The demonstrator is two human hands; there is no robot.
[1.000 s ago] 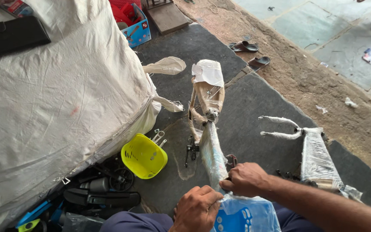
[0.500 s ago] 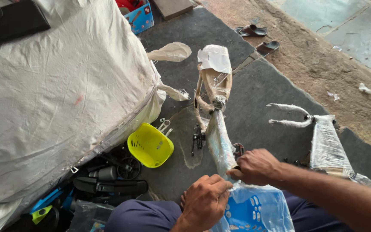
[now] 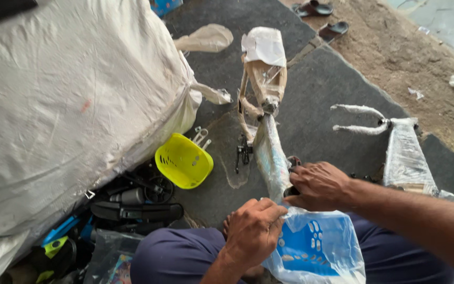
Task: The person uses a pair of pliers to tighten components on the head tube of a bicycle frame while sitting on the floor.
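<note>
the plastic-wrapped bicycle frame tube (image 3: 270, 155) is running straight away from both hands; the right hand (image 3: 319, 185) is gripping its near end, the left hand (image 3: 253, 231) (just nearer) pinching the clear bag around a blue basket (image 3: 316, 247).

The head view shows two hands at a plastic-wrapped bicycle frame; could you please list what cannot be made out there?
- Lower end of the plastic-wrapped bicycle frame: head view, covered by the right hand.
- Left hand: fingertips hidden in the clear plastic bag around the blue basket.
- Blue basket: cut off by the bottom edge.
- Black parts beside the yellow basket: too dark and tangled to identify.
- Large white sack: contents hidden.
</note>
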